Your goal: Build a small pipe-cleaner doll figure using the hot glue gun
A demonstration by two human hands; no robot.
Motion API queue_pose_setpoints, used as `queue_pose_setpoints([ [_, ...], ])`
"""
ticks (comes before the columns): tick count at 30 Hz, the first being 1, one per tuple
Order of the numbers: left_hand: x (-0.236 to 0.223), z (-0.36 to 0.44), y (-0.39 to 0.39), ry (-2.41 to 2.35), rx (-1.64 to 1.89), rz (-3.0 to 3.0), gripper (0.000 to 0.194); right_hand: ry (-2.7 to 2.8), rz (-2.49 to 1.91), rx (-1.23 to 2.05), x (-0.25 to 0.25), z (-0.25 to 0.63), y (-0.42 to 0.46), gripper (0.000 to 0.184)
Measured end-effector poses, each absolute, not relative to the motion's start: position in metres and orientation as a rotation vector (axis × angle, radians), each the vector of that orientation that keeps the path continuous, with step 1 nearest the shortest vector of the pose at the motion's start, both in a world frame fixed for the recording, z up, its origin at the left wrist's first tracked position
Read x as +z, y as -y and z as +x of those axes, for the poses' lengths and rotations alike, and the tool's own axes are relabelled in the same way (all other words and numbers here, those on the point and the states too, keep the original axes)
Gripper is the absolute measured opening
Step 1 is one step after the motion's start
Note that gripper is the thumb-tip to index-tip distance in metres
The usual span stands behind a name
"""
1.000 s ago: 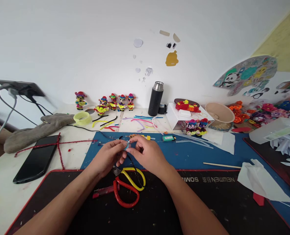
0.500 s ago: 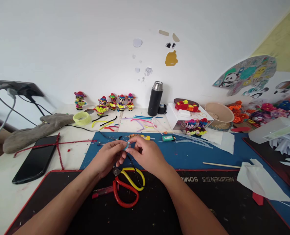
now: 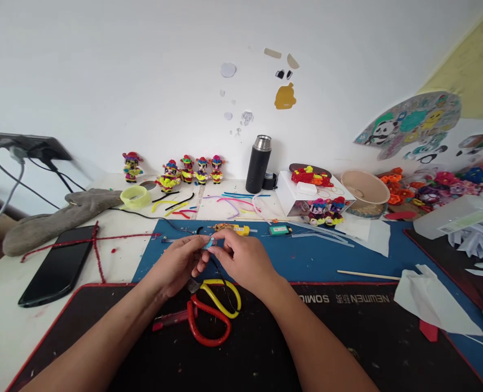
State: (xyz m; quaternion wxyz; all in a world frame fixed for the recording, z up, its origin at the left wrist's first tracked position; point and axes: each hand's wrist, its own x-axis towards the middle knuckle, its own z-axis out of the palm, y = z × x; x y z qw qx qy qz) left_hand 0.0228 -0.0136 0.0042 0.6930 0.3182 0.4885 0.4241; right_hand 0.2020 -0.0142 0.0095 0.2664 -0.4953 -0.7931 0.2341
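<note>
My left hand and my right hand meet over the blue mat, fingertips pinched together on a small light-blue fuzzy piece. A thin black wire hangs from it toward the table. Just below my hands lie scissors with one red and one yellow handle on the black mat. A red pen-like tool rests to their left.
A black phone lies at the left beside a red cord cross. Small colourful figurines, a yellow tape roll, a black flask, a white box, a bowl and white paper stand around.
Both hands stay pinched on the small blue piece, with only slight finger movement. The view has shifted a little.
</note>
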Motion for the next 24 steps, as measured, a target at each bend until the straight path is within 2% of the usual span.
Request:
queue_pose_setpoints([
  [8, 0.0055, 0.0245, 0.0127, -1.089, 0.927, 0.633, 0.037, 2.142, -1.328, 0.625, 0.0097, 0.202, 0.014, 0.021],
  [17, 0.0033, 0.0206, 0.014, -1.044, 0.865, 0.749, 0.053, 2.096, -1.323, 0.657, 0.0105, 0.2028, 0.0136, 0.014],
  [24, -0.0001, 0.0198, 0.0149, -1.042, 1.001, 1.014, 0.053, 1.979, -1.28, 0.786, 0.0086, 0.2027, 0.0117, 0.01],
])
